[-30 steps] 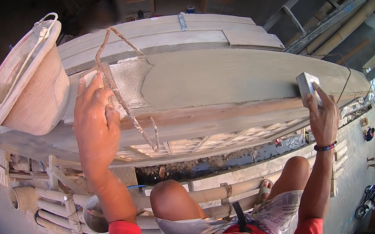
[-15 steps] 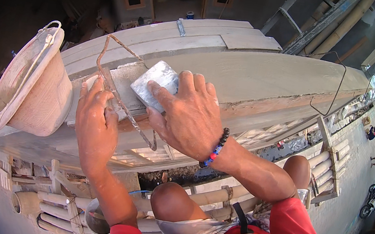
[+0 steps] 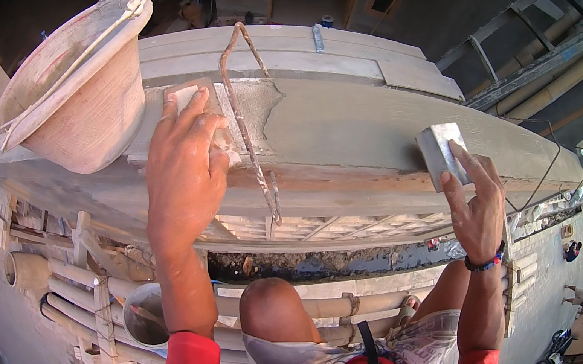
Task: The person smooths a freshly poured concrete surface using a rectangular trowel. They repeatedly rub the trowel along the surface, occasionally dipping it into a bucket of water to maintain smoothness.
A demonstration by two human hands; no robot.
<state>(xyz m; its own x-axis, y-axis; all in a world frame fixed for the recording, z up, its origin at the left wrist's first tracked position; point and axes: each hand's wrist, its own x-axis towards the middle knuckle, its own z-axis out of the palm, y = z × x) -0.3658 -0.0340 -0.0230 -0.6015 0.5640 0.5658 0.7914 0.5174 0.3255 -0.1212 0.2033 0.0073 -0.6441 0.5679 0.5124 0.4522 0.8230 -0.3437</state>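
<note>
My right hand [image 3: 479, 212] grips a small silvery rectangular float [image 3: 439, 154], tilted with its flat face toward me, at the front edge of the grey plastered ledge [image 3: 347, 118]. It wears a beaded bracelet. My left hand [image 3: 192, 159] rests with fingers stretched over a pale flat board [image 3: 185, 95] at the ledge's left end; its underside is hidden. Just right of that hand, a bent rusty iron bar [image 3: 238, 109] rises from the ledge. Beside it lies a rough, lighter patch [image 3: 256, 104] of the surface, bordering the smooth grey plaster.
A mortar-stained bucket [image 3: 102, 102] with a rope handle stands at the ledge's left end. Bamboo scaffolding [image 3: 317, 308] runs below, with another bucket [image 3: 147, 315] near my left arm. Another bent bar [image 3: 547, 180] juts out at right. Bamboo poles and a ladder [image 3: 483, 56] lean behind.
My right hand has carried the float rightward along the ledge, away from my left hand and the rusty bar. The view has shifted; my left hand stays on the board.
</note>
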